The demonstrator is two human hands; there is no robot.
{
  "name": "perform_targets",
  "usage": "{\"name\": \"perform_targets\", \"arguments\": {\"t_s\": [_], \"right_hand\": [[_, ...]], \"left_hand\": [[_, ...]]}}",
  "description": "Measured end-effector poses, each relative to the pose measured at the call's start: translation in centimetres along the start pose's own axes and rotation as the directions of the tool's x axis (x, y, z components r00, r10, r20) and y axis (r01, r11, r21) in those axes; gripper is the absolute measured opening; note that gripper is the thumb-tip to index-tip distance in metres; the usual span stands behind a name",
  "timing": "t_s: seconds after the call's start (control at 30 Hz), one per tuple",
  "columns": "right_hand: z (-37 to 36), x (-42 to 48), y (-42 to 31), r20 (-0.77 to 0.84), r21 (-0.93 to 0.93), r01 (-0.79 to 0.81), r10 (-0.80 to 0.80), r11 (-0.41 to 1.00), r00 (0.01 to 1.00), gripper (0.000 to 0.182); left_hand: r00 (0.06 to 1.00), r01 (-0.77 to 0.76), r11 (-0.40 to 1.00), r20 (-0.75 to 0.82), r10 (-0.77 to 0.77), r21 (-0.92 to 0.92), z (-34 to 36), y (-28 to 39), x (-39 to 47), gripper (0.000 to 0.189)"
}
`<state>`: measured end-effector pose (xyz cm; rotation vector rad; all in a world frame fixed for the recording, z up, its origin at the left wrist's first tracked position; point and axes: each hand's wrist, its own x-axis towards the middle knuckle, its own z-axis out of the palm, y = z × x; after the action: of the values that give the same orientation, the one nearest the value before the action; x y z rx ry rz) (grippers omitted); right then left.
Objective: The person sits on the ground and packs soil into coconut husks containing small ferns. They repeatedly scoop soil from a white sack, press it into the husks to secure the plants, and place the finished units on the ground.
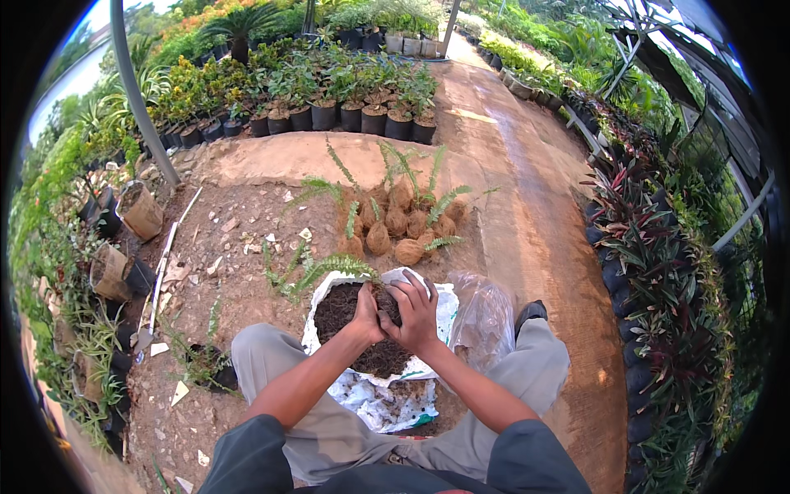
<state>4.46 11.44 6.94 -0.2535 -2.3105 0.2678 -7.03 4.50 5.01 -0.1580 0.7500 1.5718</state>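
Note:
My left hand (365,315) and my right hand (412,313) cup a dark root ball (387,305) between them, its lower part hidden by my fingers. A green fern frond (336,265) leans out to the left from the top of the ball. Both hands are above an open white sack (448,310) of dark, fibrous potting mix (336,312), set between my knees. Beyond the sack stands a cluster of brown coir-wrapped balls (396,221), several with fern fronds sprouting from them.
A clear plastic bag (484,315) lies right of the sack. Left of my knee is a potted fern (207,361); loose fronds (296,272) lie farther forward. Stone chips litter the soil near a white strip (165,262). Black-bagged plants (364,117) line the back, red-leaved plants (629,228) the right.

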Motion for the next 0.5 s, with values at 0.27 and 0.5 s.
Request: {"name": "perform_targets", "arguments": {"t_s": [0.27, 0.5], "right_hand": [[0.9, -0.4, 0.5, -0.055, 0.070, 0.082, -0.078, 0.994, 0.995, 0.033], [2.3, -0.7, 2.1, 0.071, 0.486, -0.424, 0.449, 0.765, 0.891, 0.034]], "left_hand": [[0.997, 0.069, 0.994, 0.034, -0.066, -0.090, -1.8, -1.5, 1.8, 0.043], [0.998, -0.061, 0.998, 0.030, 0.062, -0.025, -0.7, -0.9, 1.4, 0.047]]}}
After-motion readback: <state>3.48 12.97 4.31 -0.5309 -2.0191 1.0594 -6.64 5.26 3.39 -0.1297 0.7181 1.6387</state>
